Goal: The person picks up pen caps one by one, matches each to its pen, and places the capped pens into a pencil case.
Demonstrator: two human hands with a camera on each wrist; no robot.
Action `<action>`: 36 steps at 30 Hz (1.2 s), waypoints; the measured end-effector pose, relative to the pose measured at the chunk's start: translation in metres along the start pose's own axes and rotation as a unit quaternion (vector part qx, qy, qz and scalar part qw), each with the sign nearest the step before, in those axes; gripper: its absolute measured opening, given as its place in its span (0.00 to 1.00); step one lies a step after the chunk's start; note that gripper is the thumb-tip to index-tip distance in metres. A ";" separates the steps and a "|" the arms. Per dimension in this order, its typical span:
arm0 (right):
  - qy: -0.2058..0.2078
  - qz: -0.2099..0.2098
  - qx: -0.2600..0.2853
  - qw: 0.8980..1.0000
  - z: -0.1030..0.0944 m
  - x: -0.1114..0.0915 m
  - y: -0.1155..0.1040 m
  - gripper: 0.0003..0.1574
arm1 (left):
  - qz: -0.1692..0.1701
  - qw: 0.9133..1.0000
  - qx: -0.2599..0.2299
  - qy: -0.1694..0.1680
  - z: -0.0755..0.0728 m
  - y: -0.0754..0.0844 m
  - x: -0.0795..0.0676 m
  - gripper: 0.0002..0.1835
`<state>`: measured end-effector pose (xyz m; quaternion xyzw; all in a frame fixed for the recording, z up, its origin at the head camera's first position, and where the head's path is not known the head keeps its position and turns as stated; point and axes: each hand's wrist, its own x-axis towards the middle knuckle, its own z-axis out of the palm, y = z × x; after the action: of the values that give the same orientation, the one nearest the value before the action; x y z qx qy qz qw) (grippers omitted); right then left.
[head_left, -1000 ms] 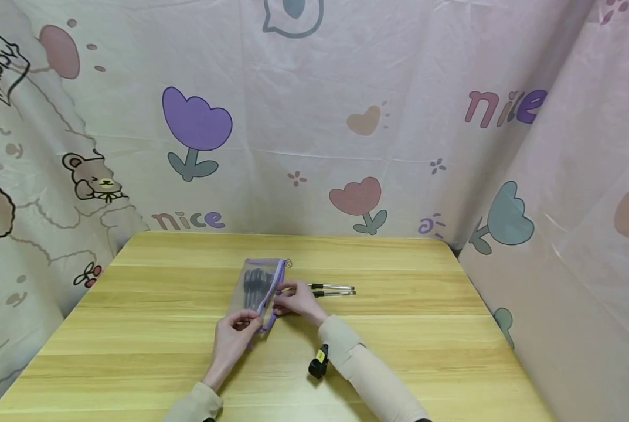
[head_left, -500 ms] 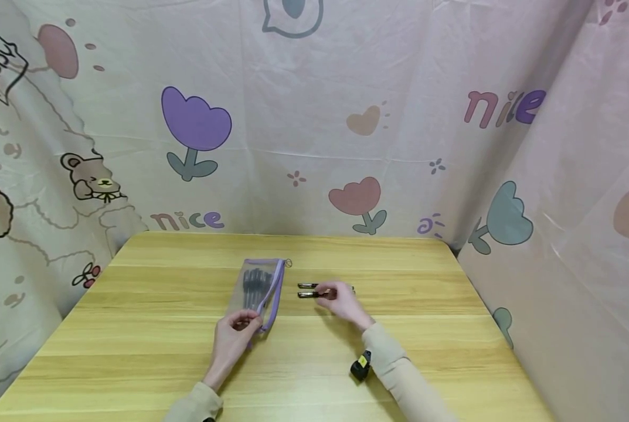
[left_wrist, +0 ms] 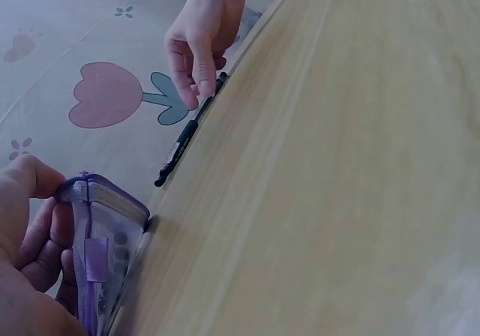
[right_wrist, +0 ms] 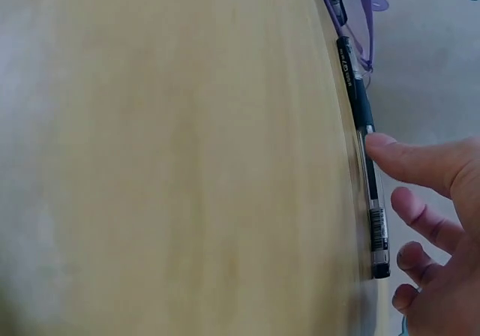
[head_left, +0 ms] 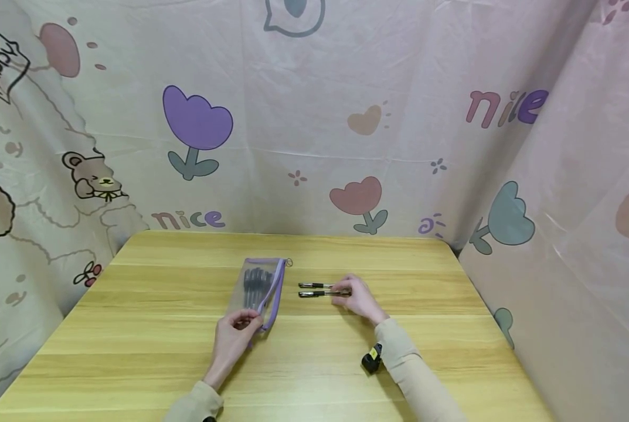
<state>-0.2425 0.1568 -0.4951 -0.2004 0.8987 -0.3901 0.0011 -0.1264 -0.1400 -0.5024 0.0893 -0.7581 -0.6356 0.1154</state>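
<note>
A see-through pencil pouch with a purple zip lies left of the table's middle, several dark pens showing inside it. My left hand pinches the pouch's near corner between thumb and fingers. Right of the pouch, two black pens with clear barrels lie side by side: a nearer pen and a farther pen. My right hand is over their right ends. In the right wrist view its thumb meets a pen's barrel, while the other fingers stand spread beside it, apart from the pen.
The wooden table runs back to a patterned cloth, which also hangs along both sides. A small black device with a yellow label sits at my right sleeve.
My right hand has left the pouch's zip side and moved right to the two pens, uncovering their left ends. The left hand and pouch have stayed in place.
</note>
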 end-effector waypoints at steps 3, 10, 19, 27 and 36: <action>0.009 0.006 -0.005 1.000 0.000 0.001 0.000 0.13 | 0.001 1.000 -0.001 0.000 0.000 0.000 0.000 0.08; 0.015 0.008 -0.012 1.000 0.002 0.003 -0.001 0.11 | 0.004 1.000 0.004 0.001 0.000 -0.001 0.000 0.07; 0.022 0.010 -0.035 0.999 0.005 0.007 0.002 0.09 | 0.015 1.000 0.012 0.010 0.000 -0.004 0.001 0.06; 0.022 0.030 -0.051 0.998 0.005 0.010 -0.002 0.09 | 0.014 1.000 0.000 0.010 0.000 -0.003 0.000 0.06; 0.025 0.022 -0.070 0.997 0.007 0.012 -0.004 0.07 | 0.014 1.000 0.006 0.009 0.000 -0.002 0.000 0.07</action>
<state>-0.2506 0.1452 -0.4953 -0.1701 0.9277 -0.3313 -0.0267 -0.1262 -0.1408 -0.5043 0.0853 -0.7621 -0.6283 0.1310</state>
